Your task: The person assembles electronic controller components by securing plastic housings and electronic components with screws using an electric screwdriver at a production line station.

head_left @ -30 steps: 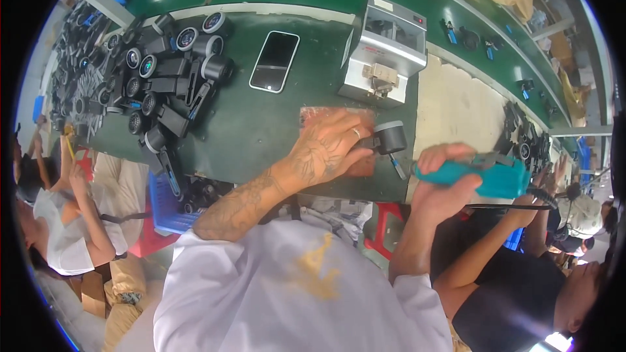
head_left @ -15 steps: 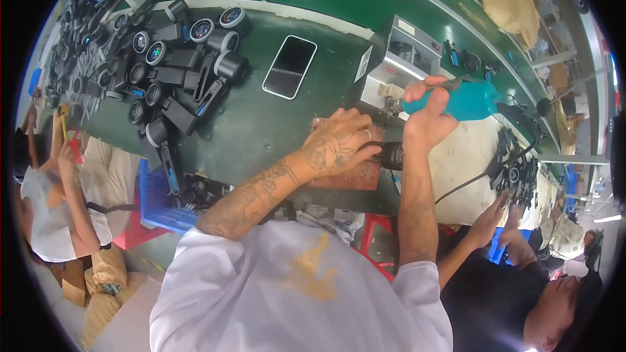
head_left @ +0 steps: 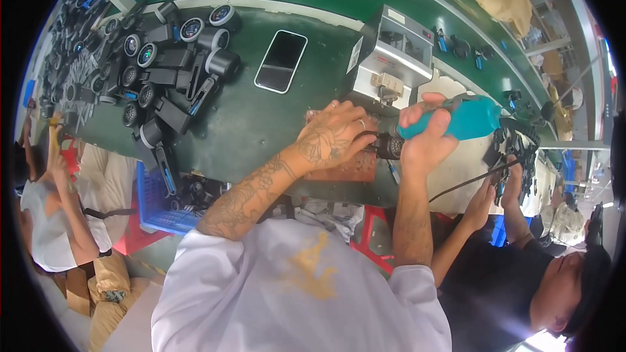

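Note:
My right hand (head_left: 427, 140) is wrapped round a teal electric screwdriver (head_left: 471, 119), held sideways with its front end pointing left. That end lies just above a black part with a round, ridged end (head_left: 391, 146). My left hand (head_left: 334, 133) presses this black part onto a reddish-brown block (head_left: 345, 171) on the bench, its fingers bent over it. Most of the part is hidden under my left palm, and the screwdriver's tip cannot be made out clearly. Just beyond my hands stands a grey screw feeder machine (head_left: 393, 58) with a metal outlet facing me.
A phone (head_left: 282, 62) lies on the green bench (head_left: 241, 124). Piled black devices with round faces (head_left: 173, 58) cover the left side. A blue crate (head_left: 160, 205) stands below the bench edge. At the right, a co-worker's hands (head_left: 495, 189) handle black parts; a black cable (head_left: 463, 186) runs nearby.
My right hand has brought the screwdriver away from the feeder's outlet, nearer to me and over the black part. My left hand keeps its hold. The co-worker's hands at the right have risen.

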A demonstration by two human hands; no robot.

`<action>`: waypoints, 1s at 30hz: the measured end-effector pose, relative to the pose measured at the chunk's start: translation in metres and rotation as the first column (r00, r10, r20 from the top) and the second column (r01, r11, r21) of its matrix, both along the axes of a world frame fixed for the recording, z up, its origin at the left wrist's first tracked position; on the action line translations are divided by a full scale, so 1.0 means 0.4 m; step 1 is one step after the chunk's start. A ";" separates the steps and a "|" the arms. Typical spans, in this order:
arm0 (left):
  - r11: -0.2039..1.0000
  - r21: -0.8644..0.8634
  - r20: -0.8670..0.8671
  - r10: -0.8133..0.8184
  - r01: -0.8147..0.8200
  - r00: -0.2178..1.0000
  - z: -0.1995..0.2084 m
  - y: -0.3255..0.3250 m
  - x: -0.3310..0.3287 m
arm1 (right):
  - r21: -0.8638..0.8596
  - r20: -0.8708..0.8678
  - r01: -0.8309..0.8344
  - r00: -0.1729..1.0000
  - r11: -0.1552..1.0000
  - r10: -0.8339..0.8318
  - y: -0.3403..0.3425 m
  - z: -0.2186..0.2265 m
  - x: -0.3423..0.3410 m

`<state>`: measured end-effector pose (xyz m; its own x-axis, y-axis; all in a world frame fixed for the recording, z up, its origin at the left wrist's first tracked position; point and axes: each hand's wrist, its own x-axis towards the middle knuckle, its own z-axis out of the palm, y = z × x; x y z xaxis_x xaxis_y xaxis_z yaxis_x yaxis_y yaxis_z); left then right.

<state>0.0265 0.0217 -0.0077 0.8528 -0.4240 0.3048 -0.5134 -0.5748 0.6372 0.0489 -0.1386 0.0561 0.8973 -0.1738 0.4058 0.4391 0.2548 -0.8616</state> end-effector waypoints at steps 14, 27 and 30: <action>1.000 -0.019 -0.062 -0.020 0.019 0.998 0.013 0.002 -0.004 | -0.119 -0.068 0.001 0.998 0.993 -0.009 0.004 -0.042 -0.013; 1.000 0.000 0.035 0.021 -0.021 0.999 0.008 0.001 -0.002 | -0.108 -0.124 -0.053 0.992 0.993 0.040 0.016 -0.024 0.011; 0.999 -0.017 0.086 0.040 -0.039 0.995 -0.008 -0.003 -0.004 | -0.173 -0.051 0.055 0.997 0.983 -0.065 0.028 0.001 0.045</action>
